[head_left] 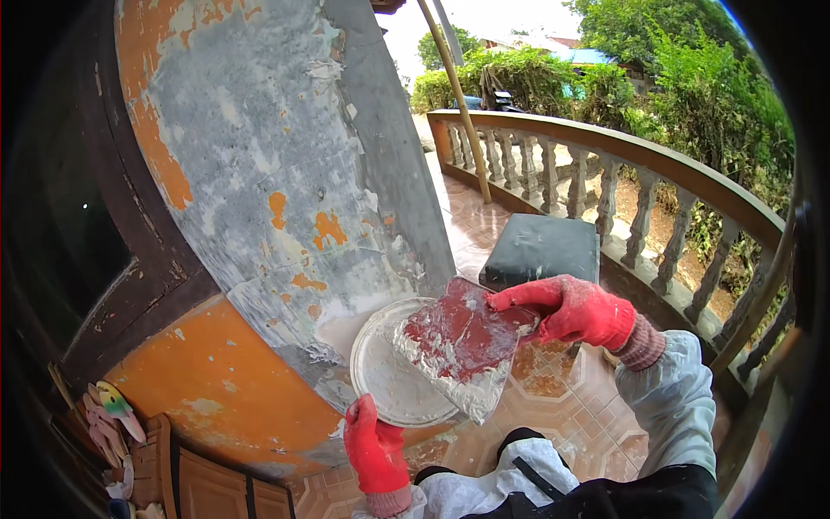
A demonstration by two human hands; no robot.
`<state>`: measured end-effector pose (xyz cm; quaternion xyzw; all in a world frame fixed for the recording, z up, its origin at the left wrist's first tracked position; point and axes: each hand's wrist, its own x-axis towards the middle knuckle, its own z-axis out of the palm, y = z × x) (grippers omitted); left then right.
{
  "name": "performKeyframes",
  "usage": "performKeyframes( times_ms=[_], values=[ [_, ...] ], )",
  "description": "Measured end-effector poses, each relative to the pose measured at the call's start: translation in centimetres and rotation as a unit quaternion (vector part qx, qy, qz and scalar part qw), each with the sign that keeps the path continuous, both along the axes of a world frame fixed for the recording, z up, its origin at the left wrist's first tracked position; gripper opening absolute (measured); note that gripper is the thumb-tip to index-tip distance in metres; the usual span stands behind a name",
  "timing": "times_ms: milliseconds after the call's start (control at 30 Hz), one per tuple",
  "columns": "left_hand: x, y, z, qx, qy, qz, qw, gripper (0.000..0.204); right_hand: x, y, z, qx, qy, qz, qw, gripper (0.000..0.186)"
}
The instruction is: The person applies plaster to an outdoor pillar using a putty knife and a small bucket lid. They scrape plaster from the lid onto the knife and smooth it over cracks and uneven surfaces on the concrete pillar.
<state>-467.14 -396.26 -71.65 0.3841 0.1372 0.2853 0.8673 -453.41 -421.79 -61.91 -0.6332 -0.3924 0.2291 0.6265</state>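
My left hand (pixel 374 445), in a red knitted glove, grips the near rim of a round white lid (pixel 373 368) smeared with putty. In my right hand (pixel 577 313), gloved the same way, is a wide, flat, red putty spreader (pixel 445 339). White putty coats its lower edge and streaks its face. The spreader is tilted over the right side of the lid and overlaps it; whether they touch I cannot tell. Behind the lid stands a wall (pixel 251 164) with grey-white patched filler and flaking orange paint. Fresh-looking white putty (pixel 341 329) shows on it beside the lid.
A dark box-shaped seat (pixel 543 246) stands on the tiled floor (pixel 596 394) beyond my right hand. A balustrade (pixel 640 143) curves along the right, with a leaning pole (pixel 462 104) at its far end. Wooden cabinets (pixel 212 484) and footwear (pixel 112 415) sit at lower left.
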Motion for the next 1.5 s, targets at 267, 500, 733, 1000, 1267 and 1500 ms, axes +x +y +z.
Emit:
performKeyframes(
  times_ms=[267, 500, 733, 1000, 1267, 1500],
  values=[
    [-0.4, -0.3, 0.3, -0.012, -0.019, -0.035, 0.999, 0.018, -2.2, -0.6, 1.4, -0.153, -0.395, -0.169, 0.890, 0.040],
    [-2.8, 0.7, 2.0, -0.006, -0.005, -0.098, 0.995, 0.018, -5.5, 3.7, 6.2, 0.048, -0.387, -0.284, 0.876, 0.016],
    [-3.2, 2.2, 2.2, -0.010, -0.027, -0.090, 0.996, 0.020, -2.7, 5.2, 19.3, 0.033, -0.480, -0.482, 0.732, 0.022],
    [-2.1, 2.1, 3.1, -0.012, -0.020, -0.101, 0.995, 0.021, 2.5, 9.2, 28.0, -0.086, -0.607, -0.530, 0.587, 0.027],
    [-1.9, 2.6, 3.2, -0.009, -0.014, -0.105, 0.994, 0.022, 2.3, 9.3, 27.3, -0.094, -0.491, -0.553, 0.667, 0.028],
    [-2.8, 3.6, 1.7, -0.024, -0.029, -0.110, 0.993, 0.021, 6.1, 9.1, 21.8, -0.011, -0.375, -0.524, 0.765, 0.032]
  ],
)
